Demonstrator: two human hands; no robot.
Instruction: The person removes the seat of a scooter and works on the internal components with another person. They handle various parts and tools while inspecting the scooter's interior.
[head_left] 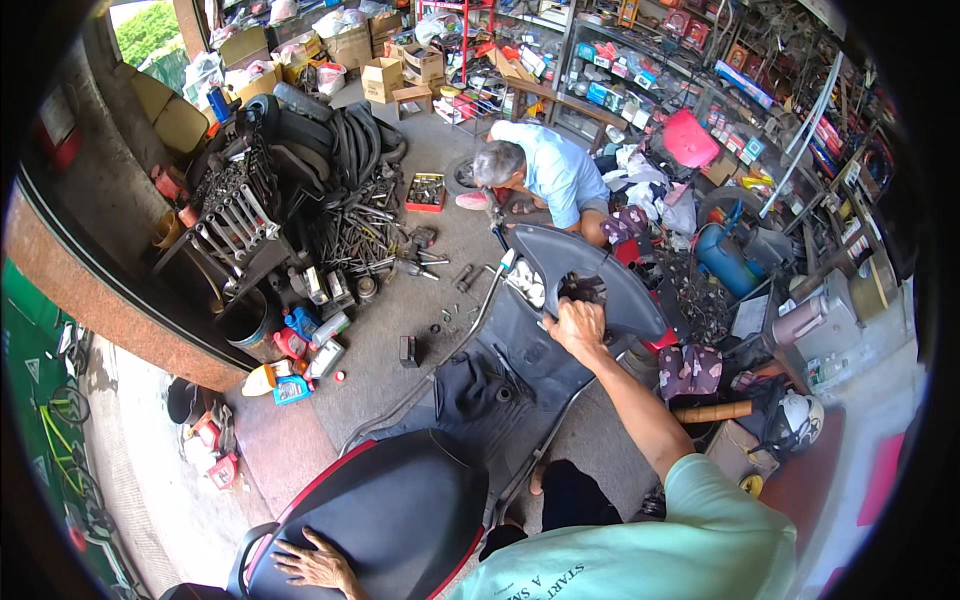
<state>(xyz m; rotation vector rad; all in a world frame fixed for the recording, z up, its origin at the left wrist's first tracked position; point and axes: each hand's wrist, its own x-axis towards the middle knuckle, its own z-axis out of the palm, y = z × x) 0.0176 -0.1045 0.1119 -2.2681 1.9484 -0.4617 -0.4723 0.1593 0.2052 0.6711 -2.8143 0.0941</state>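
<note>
A motor scooter stands in front of me, its black seat point(385, 500) edged in red. My left hand point(315, 560) lies flat on the rear of that seat, fingers spread. At the scooter's front, my right hand point(577, 325) is closed at the edge of the grey inner front panel point(625, 300); its fingertips are partly hidden. Just left of it, white pieces point(527, 284) sit in a pocket of the panel. A dark opening lies behind the knuckles. Black cloth-like material point(470, 388) rests on the footboard point(515, 425).
Beyond the scooter a person in a light blue shirt point(555, 165) crouches by a wheel. Loose tools point(355, 235), a red tray point(425, 193) and bottles point(292, 388) cover floor at left. A blue tank point(728, 255) and a helmet point(800, 420) stand right.
</note>
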